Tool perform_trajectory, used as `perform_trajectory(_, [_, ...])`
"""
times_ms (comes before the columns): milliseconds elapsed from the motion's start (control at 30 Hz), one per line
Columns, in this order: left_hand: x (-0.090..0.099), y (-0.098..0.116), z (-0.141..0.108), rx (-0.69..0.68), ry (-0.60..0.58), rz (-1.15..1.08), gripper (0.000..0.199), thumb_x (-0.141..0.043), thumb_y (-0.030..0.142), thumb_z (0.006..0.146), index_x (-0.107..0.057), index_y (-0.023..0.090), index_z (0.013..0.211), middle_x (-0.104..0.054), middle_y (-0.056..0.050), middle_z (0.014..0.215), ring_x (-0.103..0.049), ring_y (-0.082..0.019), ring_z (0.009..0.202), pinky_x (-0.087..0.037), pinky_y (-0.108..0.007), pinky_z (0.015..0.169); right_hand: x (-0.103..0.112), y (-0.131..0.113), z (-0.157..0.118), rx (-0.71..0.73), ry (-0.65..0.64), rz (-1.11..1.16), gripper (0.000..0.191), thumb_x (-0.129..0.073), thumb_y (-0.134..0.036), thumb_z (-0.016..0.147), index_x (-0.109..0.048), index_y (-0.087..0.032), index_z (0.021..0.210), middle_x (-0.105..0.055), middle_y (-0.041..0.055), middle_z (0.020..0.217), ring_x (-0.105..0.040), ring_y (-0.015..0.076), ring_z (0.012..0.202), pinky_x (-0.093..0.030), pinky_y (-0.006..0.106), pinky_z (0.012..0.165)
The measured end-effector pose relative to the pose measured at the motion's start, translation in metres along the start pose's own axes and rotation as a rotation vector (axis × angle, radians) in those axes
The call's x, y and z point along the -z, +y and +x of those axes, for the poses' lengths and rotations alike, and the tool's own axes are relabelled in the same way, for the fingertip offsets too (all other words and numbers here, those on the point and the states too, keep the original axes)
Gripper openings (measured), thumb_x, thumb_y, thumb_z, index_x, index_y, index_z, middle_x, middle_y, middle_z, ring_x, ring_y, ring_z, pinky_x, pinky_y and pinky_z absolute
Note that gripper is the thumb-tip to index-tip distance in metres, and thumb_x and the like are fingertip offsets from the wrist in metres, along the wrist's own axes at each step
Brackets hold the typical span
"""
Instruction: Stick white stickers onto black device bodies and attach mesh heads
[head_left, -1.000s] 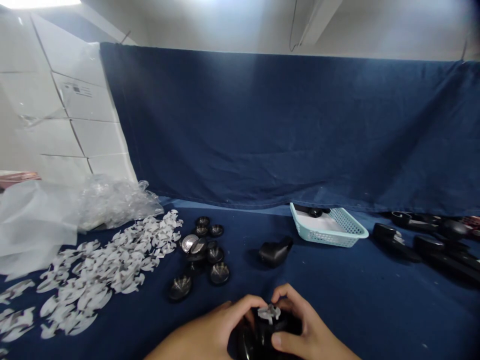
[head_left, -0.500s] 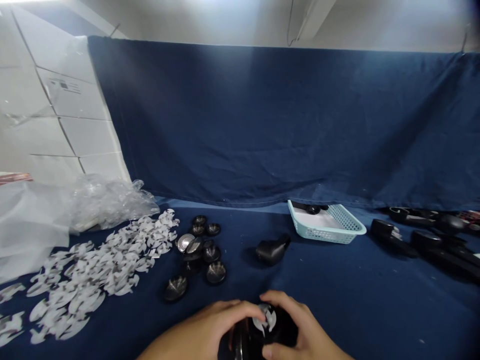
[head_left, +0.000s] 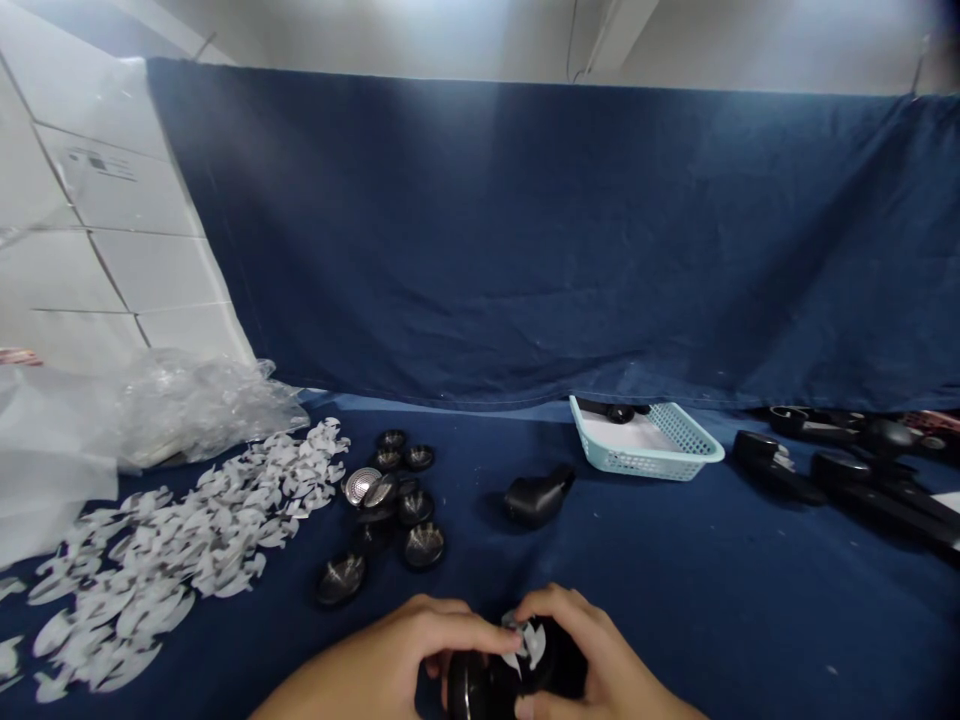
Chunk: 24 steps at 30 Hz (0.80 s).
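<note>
At the bottom middle, my left hand [head_left: 405, 650] and my right hand [head_left: 592, 650] meet around dark parts. My right hand curls its fingers and thumb round a black housing [head_left: 556, 662], whose lower part is cut off by the frame. In its round opening sits a grey plastic piece [head_left: 534, 645] with curved fins. A finger of my left hand presses on that piece. Below this finger, my left hand also holds a glossy black round cap [head_left: 466, 685], partly hidden. Several black round caps [head_left: 424, 545] lie ahead to the left, one with a perforated metal disc [head_left: 362, 487].
A heap of grey finned pieces [head_left: 187, 540] spreads on the left beside clear plastic bags [head_left: 202, 400]. Ahead lies a black curved part [head_left: 536, 498]. A light blue basket [head_left: 652, 465] stands behind it. Long black parts [head_left: 772, 475] lie far right; a blue curtain [head_left: 525, 250] hangs behind.
The view has shifted slightly, so the things on the table appear a little further left. Both hands keep their hold, and the grey piece has turned slightly in the black housing.
</note>
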<state>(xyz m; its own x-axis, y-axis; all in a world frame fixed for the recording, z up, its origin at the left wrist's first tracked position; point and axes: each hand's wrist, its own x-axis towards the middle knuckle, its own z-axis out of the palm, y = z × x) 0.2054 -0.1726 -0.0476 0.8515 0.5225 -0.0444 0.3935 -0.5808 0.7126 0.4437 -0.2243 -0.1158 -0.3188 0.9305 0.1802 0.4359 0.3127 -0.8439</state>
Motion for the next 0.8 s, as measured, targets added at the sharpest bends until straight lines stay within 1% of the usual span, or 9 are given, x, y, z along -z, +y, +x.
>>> perform_trajectory(200, [0.0,0.002,0.0,0.03,-0.041,0.032,0.061,-0.076,0.022,0.068,-0.065,0.031,0.127,-0.07,-0.003,0.107,-0.067,-0.021,0.083,-0.056,-0.031,0.08,-0.001,0.004,-0.002,0.015,0.028,-0.046,0.042,-0.08,-0.038,0.069,-0.064,-0.027,0.106,-0.067,0.0018,0.1,-0.061,0.0249,0.093,-0.042,0.037,0.085])
perform_trajectory(267, [0.001,0.004,0.0,0.025,-0.036,0.056,0.061,-0.077,0.021,0.067,-0.065,0.03,0.127,-0.071,-0.003,0.106,-0.068,-0.021,0.083,-0.055,-0.032,0.084,-0.001,0.005,-0.002,0.016,0.04,-0.056,0.043,-0.081,-0.037,0.069,-0.063,-0.028,0.107,-0.067,0.0013,0.102,-0.061,0.0247,0.094,-0.042,0.037,0.086])
perform_trajectory(367, [0.001,0.005,0.0,0.003,-0.001,0.061,0.061,-0.079,0.02,0.066,-0.067,0.029,0.125,-0.072,-0.003,0.108,-0.069,-0.024,0.091,-0.053,-0.034,0.091,-0.002,0.007,-0.004,0.017,0.048,-0.063,0.044,-0.08,-0.037,0.07,-0.063,-0.03,0.11,-0.066,0.0012,0.104,-0.061,0.0247,0.097,-0.043,0.038,0.089])
perform_trajectory(500, [0.002,0.0,-0.001,-0.045,0.014,-0.029,0.066,-0.082,0.021,0.064,-0.066,0.031,0.128,-0.072,-0.003,0.113,-0.069,-0.026,0.098,-0.052,-0.032,0.092,-0.004,0.01,-0.005,0.048,0.058,-0.1,0.045,-0.078,-0.035,0.073,-0.06,-0.03,0.115,-0.066,0.002,0.106,-0.061,0.0242,0.098,-0.045,0.037,0.088])
perform_trajectory(600, [0.005,-0.004,-0.002,-0.052,-0.013,-0.12,0.066,-0.084,0.028,0.066,-0.065,0.032,0.129,-0.072,-0.004,0.113,-0.069,-0.028,0.1,-0.051,-0.033,0.093,-0.008,0.018,-0.006,0.086,0.06,-0.141,0.049,-0.077,-0.036,0.074,-0.056,-0.029,0.118,-0.066,0.0041,0.109,-0.062,0.0248,0.099,-0.048,0.038,0.087])
perform_trajectory(633, [0.007,-0.005,-0.003,-0.048,-0.01,-0.152,0.065,-0.083,0.032,0.067,-0.065,0.031,0.13,-0.072,-0.004,0.114,-0.068,-0.028,0.101,-0.05,-0.034,0.094,-0.011,0.021,-0.007,0.092,0.08,-0.151,0.05,-0.078,-0.036,0.074,-0.055,-0.028,0.117,-0.066,0.0049,0.11,-0.063,0.0251,0.099,-0.049,0.038,0.087])
perform_trajectory(733, [0.013,-0.011,-0.006,-0.029,-0.017,-0.278,0.062,-0.081,0.04,0.071,-0.065,0.029,0.13,-0.071,-0.004,0.115,-0.066,-0.029,0.104,-0.048,-0.037,0.095,-0.018,0.031,-0.007,0.142,0.18,-0.174,0.043,-0.079,-0.036,0.073,-0.054,-0.027,0.107,-0.068,0.0047,0.109,-0.065,0.0246,0.097,-0.052,0.036,0.084])
perform_trajectory(800, [0.016,-0.016,-0.007,-0.018,-0.056,-0.399,0.062,-0.08,0.042,0.072,-0.064,0.027,0.13,-0.072,-0.004,0.113,-0.066,-0.029,0.102,-0.049,-0.038,0.093,-0.019,0.033,-0.005,0.244,0.195,-0.221,0.038,-0.079,-0.04,0.076,-0.051,-0.028,0.101,-0.07,0.003,0.109,-0.067,0.023,0.096,-0.054,0.034,0.082])
